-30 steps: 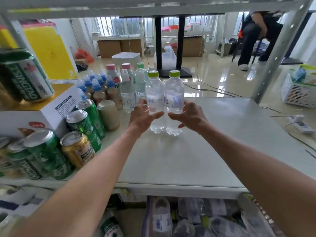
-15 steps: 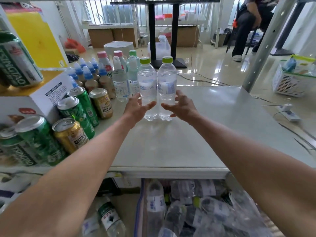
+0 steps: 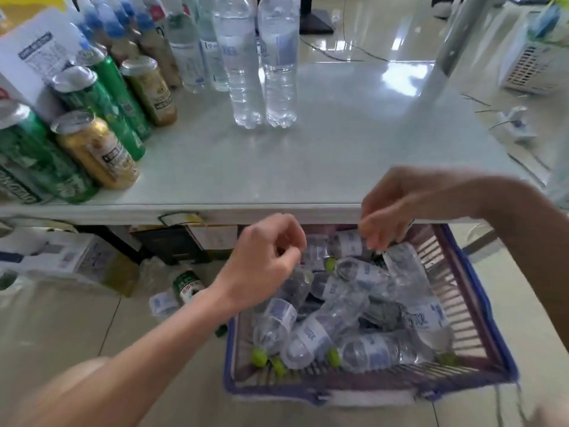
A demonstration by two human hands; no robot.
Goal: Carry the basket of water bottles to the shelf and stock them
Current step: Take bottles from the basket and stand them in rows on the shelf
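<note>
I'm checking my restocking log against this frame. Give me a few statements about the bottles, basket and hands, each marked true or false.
1. Two clear water bottles stand upright side by side on the shelf. True.
2. The basket is empty. False: many bottles lie in it on their sides.
3. The left hand and the right hand are both over the basket. True.
4. The basket sits on the shelf. False: it sits lower, in front of the shelf's edge.
5. The cans stand to the right of the two bottles. False: they are on the left.
</note>
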